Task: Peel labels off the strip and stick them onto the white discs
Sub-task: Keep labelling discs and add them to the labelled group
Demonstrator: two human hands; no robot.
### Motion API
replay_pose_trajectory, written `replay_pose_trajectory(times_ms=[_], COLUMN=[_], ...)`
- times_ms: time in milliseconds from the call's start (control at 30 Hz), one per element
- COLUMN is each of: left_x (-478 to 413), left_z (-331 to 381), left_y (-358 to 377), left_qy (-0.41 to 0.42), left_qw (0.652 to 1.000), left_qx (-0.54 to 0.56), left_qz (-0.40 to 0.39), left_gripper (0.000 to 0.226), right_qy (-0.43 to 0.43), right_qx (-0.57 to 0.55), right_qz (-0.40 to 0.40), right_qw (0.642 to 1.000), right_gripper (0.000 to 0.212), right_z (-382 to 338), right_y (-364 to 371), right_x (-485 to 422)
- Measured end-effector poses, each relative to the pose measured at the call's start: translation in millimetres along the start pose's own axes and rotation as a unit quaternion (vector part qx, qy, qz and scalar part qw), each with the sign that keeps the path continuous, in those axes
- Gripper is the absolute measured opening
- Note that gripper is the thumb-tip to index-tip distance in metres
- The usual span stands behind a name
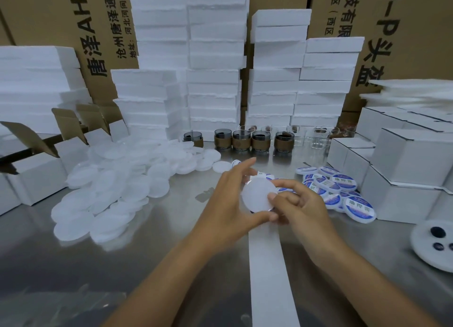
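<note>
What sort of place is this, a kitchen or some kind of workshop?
Probably a packing workshop: a steel table heaped with plain white discs, labelled discs in another pile, foam blocks and printed cartons stacked behind.

The surface point(73, 265) is bare metal, smooth, with a dull sheen that mirrors the stacks behind. The white discs point(110, 191) heaped toward its left edge look matt and soft, like foam. The strip point(267, 265) running to the near edge is plain matt paper. The labelled discs point(343, 182) on the right have a slight gloss. The foam slabs point(213, 56) at the back have rough, torn rims, and the cartons point(61, 12) are matt brown cardboard.
</note>
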State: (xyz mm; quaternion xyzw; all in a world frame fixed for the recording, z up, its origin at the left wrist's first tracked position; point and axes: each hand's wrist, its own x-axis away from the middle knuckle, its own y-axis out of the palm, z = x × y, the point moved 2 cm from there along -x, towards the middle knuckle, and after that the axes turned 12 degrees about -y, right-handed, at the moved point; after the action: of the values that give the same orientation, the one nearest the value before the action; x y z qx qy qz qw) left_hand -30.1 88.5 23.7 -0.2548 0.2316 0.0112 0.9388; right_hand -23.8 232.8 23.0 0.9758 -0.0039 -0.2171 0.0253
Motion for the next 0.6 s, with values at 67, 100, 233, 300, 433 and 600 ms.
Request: replay_pose_trajectory(times_ms=[67, 100, 233, 300, 433, 600], left_x=[-4, -6, -6, -4, -5, -11], left_z=[-5, -8, -16, -16, -20, -27], left_y=[-1, -1, 4, 10, 13, 4], left_qy=[-0.071, -0.112, -0.226, -0.237, -0.252, -0.296], left_qw=[0.994, 0.986, 0.928, 0.901, 0.885, 0.876], left_qx=[0.076, 0.125, 0.289, 0.346, 0.372, 0.379], left_qz=[-0.011, -0.009, -0.069, -0.114, -0.126, -0.039], left_gripper=[0.072, 0.058, 0.027, 0.032, 0.018, 0.016], right_qy=[0.01, 0.01, 0.01, 0.009, -0.014, -0.13], right_qx=[-0.007, -0.005, 0.009, 0.006, 0.036, 0.322], right_qz=[0.003, 0.001, -0.015, -0.025, -0.018, 0.027], right_qw=[1.0, 1.0, 1.0, 1.0, 0.999, 0.937], right_gripper=[0.014, 0.015, 0.016, 0.015, 0.011, 0.014], right_z=[0, 0, 1, 2, 6, 15], right_y=[-1, 0, 4, 6, 3, -11], right_x=[0, 1, 3, 4, 2, -2])
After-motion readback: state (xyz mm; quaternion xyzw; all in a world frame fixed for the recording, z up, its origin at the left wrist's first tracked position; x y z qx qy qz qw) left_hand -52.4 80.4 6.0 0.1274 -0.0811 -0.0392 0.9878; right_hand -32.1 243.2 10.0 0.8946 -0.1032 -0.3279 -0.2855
